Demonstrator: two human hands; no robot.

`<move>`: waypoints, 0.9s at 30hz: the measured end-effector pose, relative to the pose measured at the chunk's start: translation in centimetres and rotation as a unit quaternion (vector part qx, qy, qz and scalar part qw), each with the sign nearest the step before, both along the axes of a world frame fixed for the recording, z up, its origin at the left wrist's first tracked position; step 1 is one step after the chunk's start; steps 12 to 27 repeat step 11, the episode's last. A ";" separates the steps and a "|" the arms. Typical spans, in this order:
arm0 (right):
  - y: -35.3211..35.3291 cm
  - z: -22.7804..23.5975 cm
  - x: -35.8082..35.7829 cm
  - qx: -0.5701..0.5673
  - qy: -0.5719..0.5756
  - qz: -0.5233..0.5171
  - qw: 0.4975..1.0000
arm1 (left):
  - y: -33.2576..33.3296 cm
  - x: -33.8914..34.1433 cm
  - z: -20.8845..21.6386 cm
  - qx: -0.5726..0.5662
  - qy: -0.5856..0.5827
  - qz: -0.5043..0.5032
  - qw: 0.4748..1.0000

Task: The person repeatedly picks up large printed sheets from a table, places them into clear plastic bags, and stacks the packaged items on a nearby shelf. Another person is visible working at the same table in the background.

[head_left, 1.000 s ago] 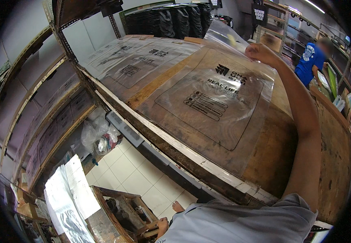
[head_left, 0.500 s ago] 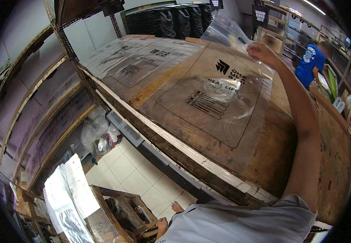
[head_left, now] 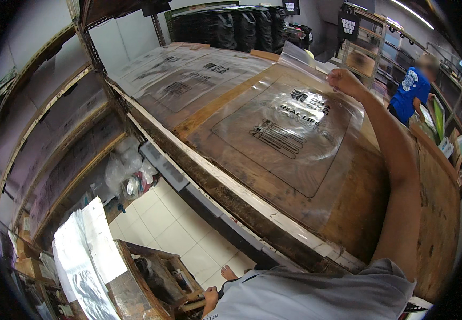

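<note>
A clear plastic bag (head_left: 273, 154) with black printing lies over the wooden tabletop. My right hand (head_left: 346, 84) reaches across the table, its fingers closed on the bag's far edge, which is slightly raised. Down by my side, my left hand (head_left: 210, 298) is closed next to a small wooden stand (head_left: 159, 288). A pale bar shows at its fingers, but what it grips is unclear. To the left of the held bag, several similar printed clear bags (head_left: 188, 77) lie overlapping on the table.
White papers (head_left: 89, 240) lie on the wooden stand at lower left. Shelves (head_left: 55, 138) line the left side. Black stacked material (head_left: 225, 26) is behind the table. A co-worker in a blue shirt (head_left: 409, 88) stands at far right. Loose plastic (head_left: 129, 173) sits low by the shelves.
The bag's far end has come down from a raised, billowing position and lies flatter. My right hand, still holding it, is slightly lower. My left hand has hardly moved.
</note>
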State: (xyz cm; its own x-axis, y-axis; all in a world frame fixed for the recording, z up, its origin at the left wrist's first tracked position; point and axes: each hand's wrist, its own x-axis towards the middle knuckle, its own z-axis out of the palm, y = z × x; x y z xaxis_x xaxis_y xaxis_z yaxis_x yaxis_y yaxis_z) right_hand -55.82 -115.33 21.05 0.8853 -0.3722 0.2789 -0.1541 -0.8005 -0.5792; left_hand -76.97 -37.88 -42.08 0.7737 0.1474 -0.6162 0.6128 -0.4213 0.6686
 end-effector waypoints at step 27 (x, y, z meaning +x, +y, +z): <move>1.4 0.5 1.3 -0.013 0.031 -0.027 0.999 | 0.1 -0.3 0.5 0.077 -0.029 -0.037 0.996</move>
